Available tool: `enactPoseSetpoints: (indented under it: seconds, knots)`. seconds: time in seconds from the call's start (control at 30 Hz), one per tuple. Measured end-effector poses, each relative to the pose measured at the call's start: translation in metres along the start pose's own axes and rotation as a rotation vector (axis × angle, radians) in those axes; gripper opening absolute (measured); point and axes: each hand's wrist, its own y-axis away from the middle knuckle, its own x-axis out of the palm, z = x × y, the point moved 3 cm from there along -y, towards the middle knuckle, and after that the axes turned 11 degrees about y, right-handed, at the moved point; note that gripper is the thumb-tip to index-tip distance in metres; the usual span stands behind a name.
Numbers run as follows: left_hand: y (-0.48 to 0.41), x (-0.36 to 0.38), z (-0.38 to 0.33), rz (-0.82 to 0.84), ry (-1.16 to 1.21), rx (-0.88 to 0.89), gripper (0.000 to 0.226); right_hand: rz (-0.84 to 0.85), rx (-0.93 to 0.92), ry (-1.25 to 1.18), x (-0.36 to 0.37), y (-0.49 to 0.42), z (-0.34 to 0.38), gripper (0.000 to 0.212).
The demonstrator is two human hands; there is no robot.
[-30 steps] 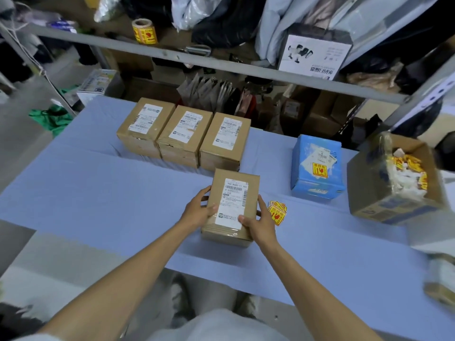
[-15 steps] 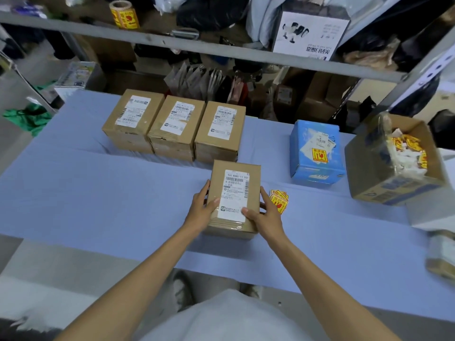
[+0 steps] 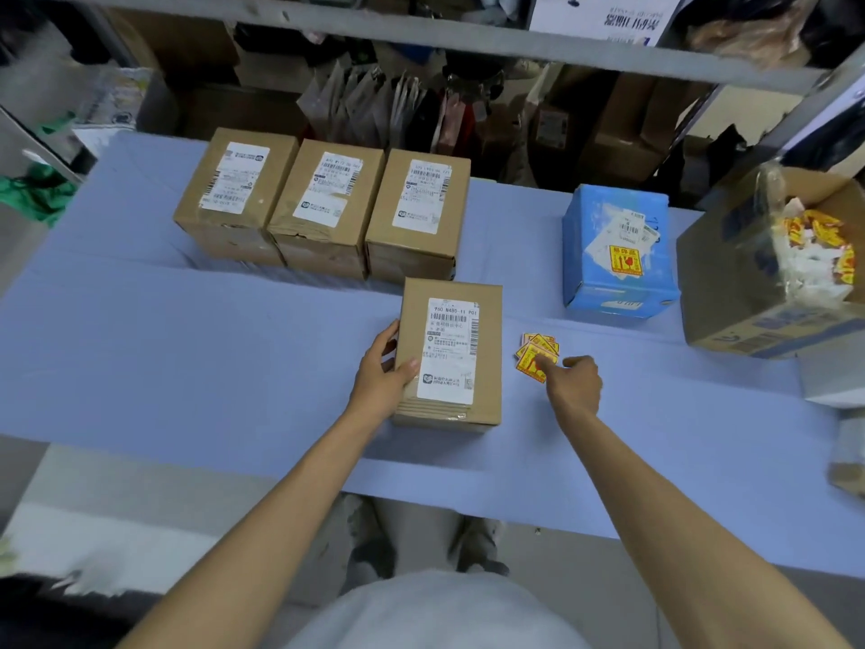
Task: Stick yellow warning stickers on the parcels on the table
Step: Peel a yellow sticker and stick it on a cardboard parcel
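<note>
Leftmost, three brown parcels [image 3: 327, 206] are lined up at the back of the table [image 3: 187, 344], each marked only with a white shipping label. Nearer, a fourth brown parcel [image 3: 449, 353] is gripped at its left edge by the left hand [image 3: 381, 372], thumb curled over the top. Just beside it, a small pile of yellow warning stickers [image 3: 536, 351] is touched by the right hand [image 3: 573, 381], forefinger stretched out, thumb apart, nothing pinched. Farther right, a sticker is already borne by the blue parcel [image 3: 618, 255]; four parcels are judged left to do.

Blue-covered table [image 3: 140, 348]: four brown parcels [image 3: 412, 255], blue box [image 3: 613, 278], yellow stickers [image 3: 532, 348], open carton [image 3: 730, 292]
</note>
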Motion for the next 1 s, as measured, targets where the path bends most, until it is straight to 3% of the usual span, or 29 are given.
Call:
enactPoseSetpoints:
  seconds: [0.23,0.47,0.57,0.63,0.7,0.77,0.87,1.0]
  knots:
    - [0.004,0.001,0.001,0.004,0.030,-0.007,0.062,-0.015,0.119,0.035,0.015,-0.016,0.004,0.062]
    - [0.004,0.000,-0.003,0.007,0.021,0.001,0.062,-0.031,0.060,0.008,0.011,-0.019,-0.005,0.021]
    - [0.004,0.002,-0.005,0.010,0.020,0.010,0.060,-0.084,0.067,-0.101,0.004,-0.014,-0.008,0.024]
    - [0.004,0.003,-0.008,-0.011,-0.002,0.006,0.061,-0.100,0.066,-0.221,-0.003,-0.007,-0.001,0.015]
    - [0.003,0.003,-0.013,-0.081,-0.100,0.030,0.065,-0.099,0.026,-0.358,-0.011,0.001,0.013,0.003]
    - [0.004,0.007,-0.026,-0.141,-0.218,0.158,0.067,-0.060,-0.025,-0.488,-0.020,0.014,0.032,0.004]
    - [0.005,0.024,-0.050,-0.099,-0.196,0.305,0.047,0.103,-0.150,-0.628,-0.026,0.042,0.062,0.008]
    - [0.002,0.048,-0.070,0.082,0.035,0.104,0.027,0.295,-0.434,-0.594,-0.027,0.081,0.090,0.006]
